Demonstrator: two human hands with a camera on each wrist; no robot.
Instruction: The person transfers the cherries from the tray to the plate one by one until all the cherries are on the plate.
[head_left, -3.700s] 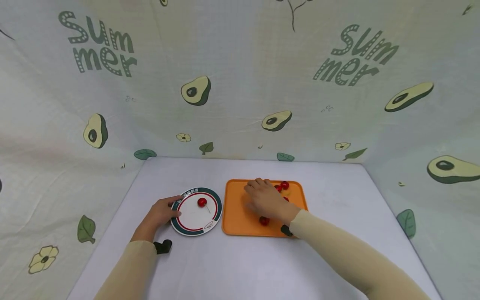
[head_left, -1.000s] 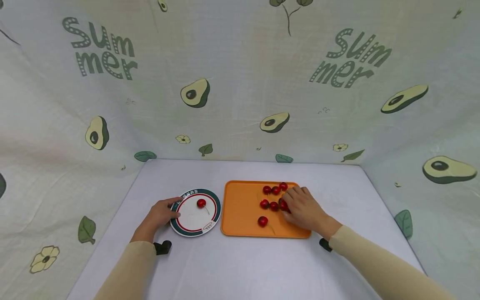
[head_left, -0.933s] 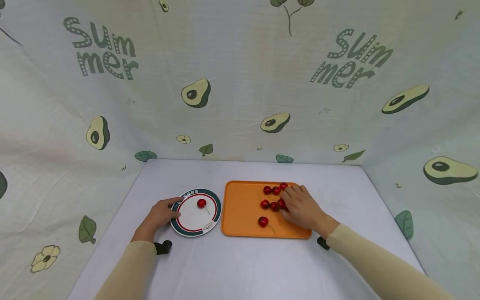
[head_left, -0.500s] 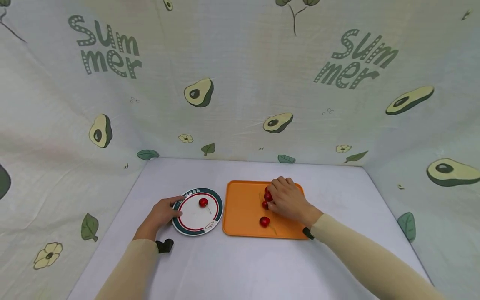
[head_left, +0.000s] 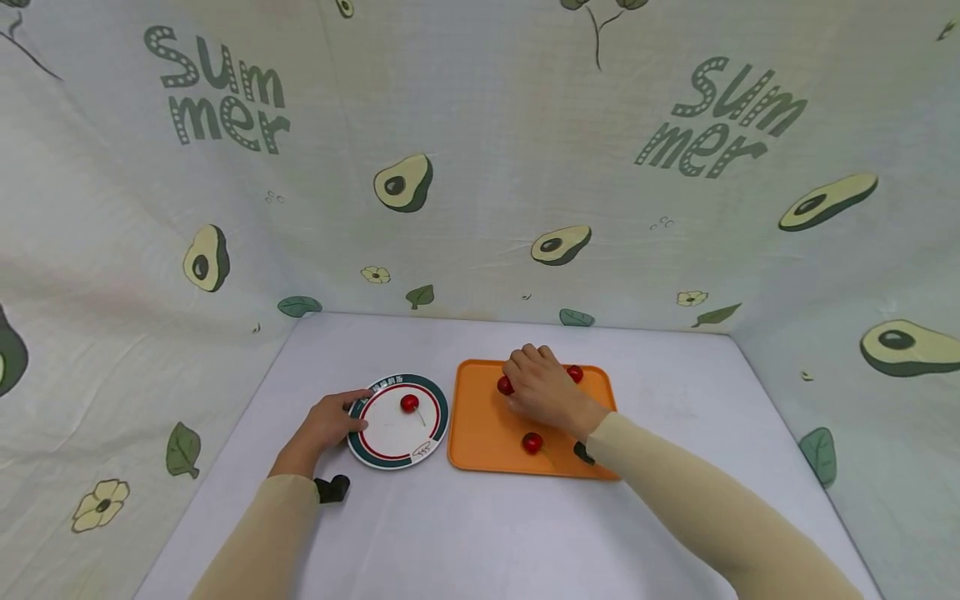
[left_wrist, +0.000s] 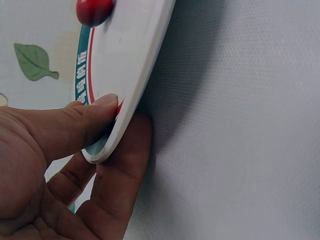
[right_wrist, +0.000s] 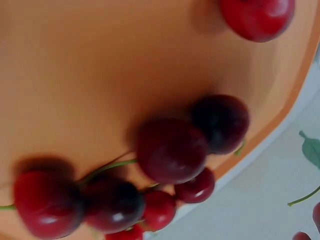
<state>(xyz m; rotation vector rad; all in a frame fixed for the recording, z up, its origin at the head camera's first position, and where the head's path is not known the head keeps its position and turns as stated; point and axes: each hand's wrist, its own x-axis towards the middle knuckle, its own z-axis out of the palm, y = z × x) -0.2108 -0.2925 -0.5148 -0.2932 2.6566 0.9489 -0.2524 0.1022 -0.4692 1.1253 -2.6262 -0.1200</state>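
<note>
Our left grip (head_left: 322,423) pinches the plate (head_left: 386,431) at its left rim, thumb on top and fingers underneath. Our right grip (head_left: 546,387) is over the far half of the orange tray (head_left: 480,437), a fingertip cherry (head_left: 506,385) showing right beside it; we cannot tell whether it grasps anything, as its fingertips are mostly hidden. The tray sits on the table (head_left: 465,542) just beside the plate, which lies toward the table's left edge. From the right wrist we see clustered cherries (right_wrist: 172,150) in the tray; a lone cherry (head_left: 532,442) lies near its front edge and a corner cherry (head_left: 575,373) near its far right corner. One plated cherry (head_left: 408,403) rests on the plate.

We judge the cherries light, firm, slick-skinned and quick to roll, bruising under a hard squeeze if they are real. We would pinch each lightly across its widest part; a stem might snap off. The plate looks stiff, so its rim suits our hold.
</note>
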